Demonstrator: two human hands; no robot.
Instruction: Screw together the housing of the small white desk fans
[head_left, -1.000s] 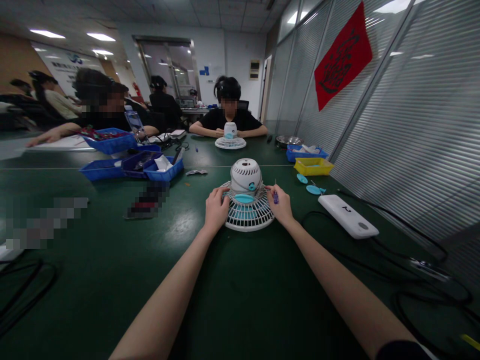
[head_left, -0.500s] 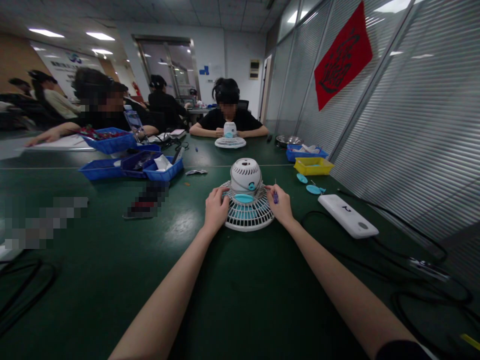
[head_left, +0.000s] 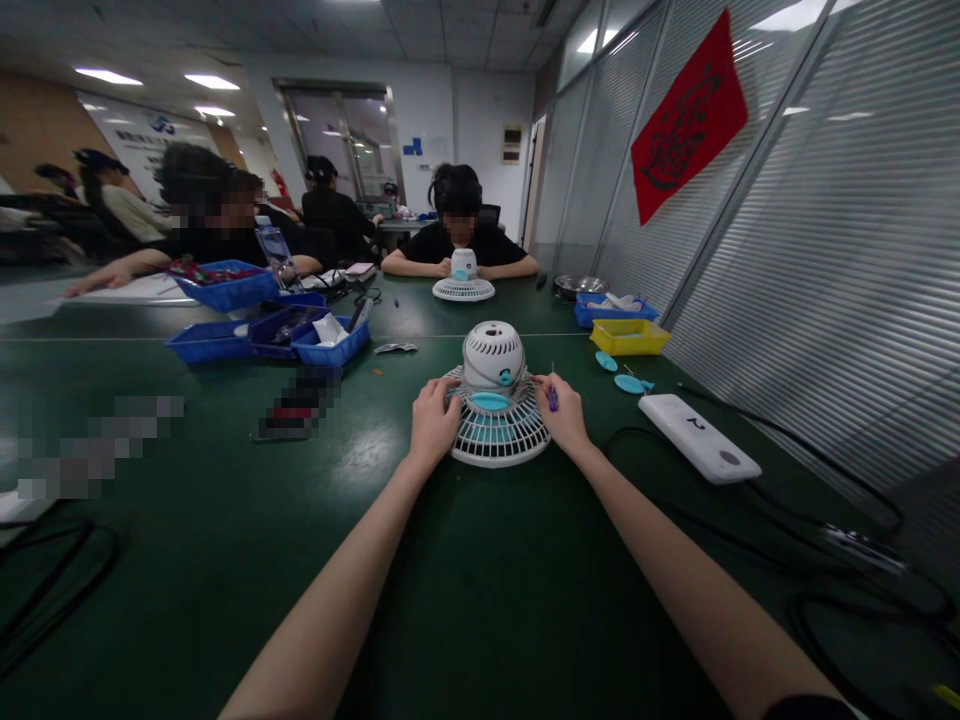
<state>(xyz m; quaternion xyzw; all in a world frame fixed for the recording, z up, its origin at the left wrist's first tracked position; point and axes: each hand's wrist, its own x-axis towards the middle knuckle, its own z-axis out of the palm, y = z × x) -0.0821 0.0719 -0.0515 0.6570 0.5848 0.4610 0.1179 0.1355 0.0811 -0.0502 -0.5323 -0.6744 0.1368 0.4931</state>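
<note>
A small white fan (head_left: 493,358) with turquoise parts lies grille-down on the green table, its rounded motor housing on top. My left hand (head_left: 435,422) is closed on the left side of the grille, fingers over the rim. On the other side, my right hand (head_left: 565,415) holds a small screwdriver (head_left: 553,398) with a purple handle, its thin shaft pointing up. The fingertips of that hand also touch the grille's right edge. Two turquoise round pieces, a disc (head_left: 606,362) and a second one (head_left: 633,384), lie to the right of the fan.
A white power bank (head_left: 699,438) with black cables lies at the right. Behind it are a yellow tray (head_left: 628,338) and a blue tray (head_left: 592,312). Blue bins (head_left: 330,345) and a blurred phone (head_left: 289,412) are at left. Across the table, a person sits behind another fan (head_left: 463,288).
The view has tilted slightly, so everything sits a little lower and further right. Both hands keep the same hold on the fan and the screwdriver.
</note>
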